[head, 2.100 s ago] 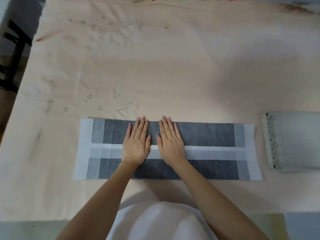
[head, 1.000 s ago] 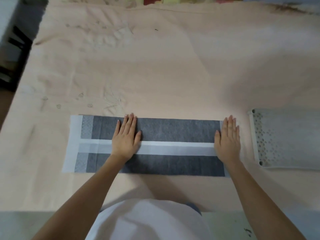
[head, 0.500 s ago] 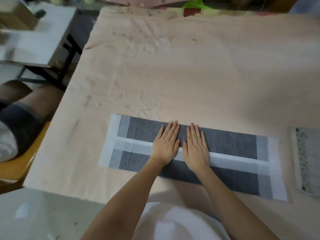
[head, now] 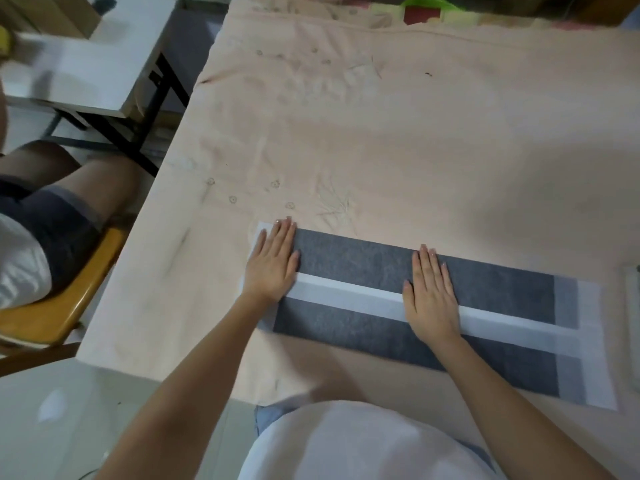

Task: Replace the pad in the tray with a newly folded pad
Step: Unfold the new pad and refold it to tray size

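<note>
Grey with white borders, the pad (head: pixel 433 310) lies lengthwise at five o'clock on the cloth-covered counter (head: pixel 381 150). Its folded flaps may spring open or skew if pressure turns uneven. Left hand (head: pixel 273 265) and right hand (head: pixel 431 292) press it, fingers flat and straight, gripping nothing.

No readable text, labels, brands, numbers or signs are found in the head view. Only faint embroidered motifs are seen on the tablecloth (head: pixel 398 140), none forming letters. The pad (head: pixel 485 292) is printed plain, in grey and white bands.
</note>
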`<state>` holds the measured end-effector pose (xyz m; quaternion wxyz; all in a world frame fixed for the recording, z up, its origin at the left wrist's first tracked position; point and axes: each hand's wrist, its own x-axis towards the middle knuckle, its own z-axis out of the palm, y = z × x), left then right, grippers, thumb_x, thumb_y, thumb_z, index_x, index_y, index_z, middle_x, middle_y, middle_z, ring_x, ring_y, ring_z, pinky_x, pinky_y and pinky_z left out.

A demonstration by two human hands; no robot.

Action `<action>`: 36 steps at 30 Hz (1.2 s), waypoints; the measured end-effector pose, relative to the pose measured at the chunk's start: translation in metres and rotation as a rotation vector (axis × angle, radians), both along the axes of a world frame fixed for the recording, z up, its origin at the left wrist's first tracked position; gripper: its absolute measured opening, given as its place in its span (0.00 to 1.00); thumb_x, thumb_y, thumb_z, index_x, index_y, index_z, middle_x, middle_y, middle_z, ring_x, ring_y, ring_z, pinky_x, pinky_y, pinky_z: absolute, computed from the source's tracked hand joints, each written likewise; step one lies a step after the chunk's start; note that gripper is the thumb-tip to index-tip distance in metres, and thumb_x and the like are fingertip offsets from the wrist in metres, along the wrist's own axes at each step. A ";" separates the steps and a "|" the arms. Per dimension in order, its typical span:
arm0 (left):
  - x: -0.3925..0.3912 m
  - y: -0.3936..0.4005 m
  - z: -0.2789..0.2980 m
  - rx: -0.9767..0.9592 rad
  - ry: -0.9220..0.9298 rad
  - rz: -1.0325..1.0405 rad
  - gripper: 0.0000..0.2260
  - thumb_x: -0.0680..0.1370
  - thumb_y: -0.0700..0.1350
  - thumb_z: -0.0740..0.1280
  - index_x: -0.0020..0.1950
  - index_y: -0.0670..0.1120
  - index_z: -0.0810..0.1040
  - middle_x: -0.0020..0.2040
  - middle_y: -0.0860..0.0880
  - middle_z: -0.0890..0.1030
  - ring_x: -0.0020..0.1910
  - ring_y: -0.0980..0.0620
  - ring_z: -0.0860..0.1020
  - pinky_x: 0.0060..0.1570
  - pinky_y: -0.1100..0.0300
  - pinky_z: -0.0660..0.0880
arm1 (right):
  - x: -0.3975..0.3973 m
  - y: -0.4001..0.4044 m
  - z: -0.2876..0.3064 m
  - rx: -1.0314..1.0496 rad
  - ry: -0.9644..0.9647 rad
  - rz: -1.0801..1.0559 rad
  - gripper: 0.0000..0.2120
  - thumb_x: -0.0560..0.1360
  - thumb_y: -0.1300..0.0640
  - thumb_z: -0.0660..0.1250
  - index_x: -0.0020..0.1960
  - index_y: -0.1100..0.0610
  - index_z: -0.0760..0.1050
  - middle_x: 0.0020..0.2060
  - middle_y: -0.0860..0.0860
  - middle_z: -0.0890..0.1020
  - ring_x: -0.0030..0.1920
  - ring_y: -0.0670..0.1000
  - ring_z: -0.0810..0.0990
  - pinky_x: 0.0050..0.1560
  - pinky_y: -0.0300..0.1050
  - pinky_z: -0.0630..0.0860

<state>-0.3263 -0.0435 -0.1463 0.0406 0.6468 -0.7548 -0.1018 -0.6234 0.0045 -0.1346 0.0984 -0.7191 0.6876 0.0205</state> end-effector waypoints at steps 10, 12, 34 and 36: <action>0.021 -0.005 0.002 0.008 0.116 0.078 0.26 0.80 0.53 0.48 0.77 0.43 0.56 0.77 0.48 0.56 0.77 0.52 0.51 0.75 0.56 0.44 | 0.030 -0.002 0.010 -0.014 0.012 -0.082 0.26 0.81 0.54 0.47 0.76 0.65 0.51 0.76 0.58 0.50 0.77 0.54 0.47 0.76 0.50 0.44; 0.021 -0.010 0.008 -0.020 0.157 0.099 0.25 0.80 0.53 0.55 0.74 0.43 0.63 0.75 0.47 0.64 0.75 0.48 0.59 0.72 0.55 0.52 | 0.061 -0.004 0.021 -0.033 -0.037 -0.031 0.27 0.80 0.56 0.53 0.76 0.65 0.52 0.76 0.59 0.50 0.77 0.55 0.48 0.76 0.50 0.44; 0.040 -0.087 0.058 0.566 0.433 0.258 0.12 0.71 0.48 0.73 0.37 0.45 0.72 0.35 0.51 0.72 0.33 0.52 0.71 0.28 0.62 0.66 | 0.268 0.030 0.044 0.059 0.462 0.636 0.12 0.76 0.50 0.62 0.51 0.58 0.69 0.45 0.55 0.72 0.42 0.53 0.70 0.38 0.46 0.67; 0.039 -0.086 0.058 0.556 0.442 0.271 0.11 0.71 0.47 0.73 0.39 0.45 0.71 0.36 0.51 0.71 0.33 0.53 0.70 0.29 0.62 0.66 | 0.266 0.032 0.046 0.086 0.495 0.657 0.09 0.74 0.55 0.65 0.48 0.59 0.69 0.43 0.55 0.71 0.40 0.53 0.69 0.36 0.45 0.66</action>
